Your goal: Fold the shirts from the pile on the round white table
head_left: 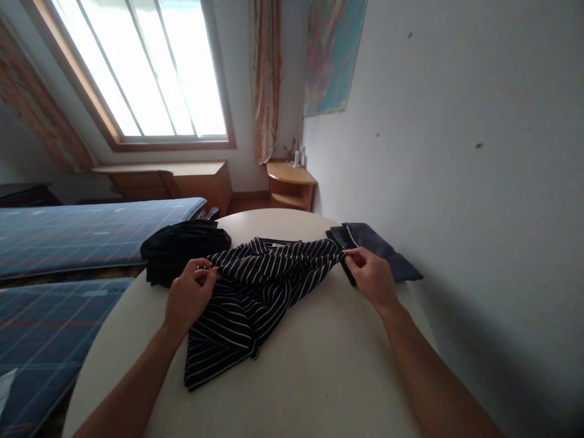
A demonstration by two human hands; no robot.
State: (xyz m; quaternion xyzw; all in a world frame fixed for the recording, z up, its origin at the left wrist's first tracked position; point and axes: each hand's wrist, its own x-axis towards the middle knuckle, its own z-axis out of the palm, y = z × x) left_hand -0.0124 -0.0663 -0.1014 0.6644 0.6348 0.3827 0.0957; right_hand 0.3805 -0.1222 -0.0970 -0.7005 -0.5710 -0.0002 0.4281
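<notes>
A black shirt with white stripes [260,271] lies rumpled across the round pale table [319,365], its collar toward the far side. My left hand [194,289] pinches the cloth at the shirt's left part. At the right end, my right hand [369,274] grips a corner of the same shirt between thumb and fingers. Between my hands the fabric is drawn out in folds, and one striped part hangs down toward the near left of the tabletop.
A heap of black clothing [182,243] sits at the table's left edge. Folded dark grey clothing [374,249] rests at the right, near the white wall [479,231]. Beds with blue plaid mattresses [91,234] stand to the left. Behind are a wooden desk [201,173] and a corner shelf [292,173].
</notes>
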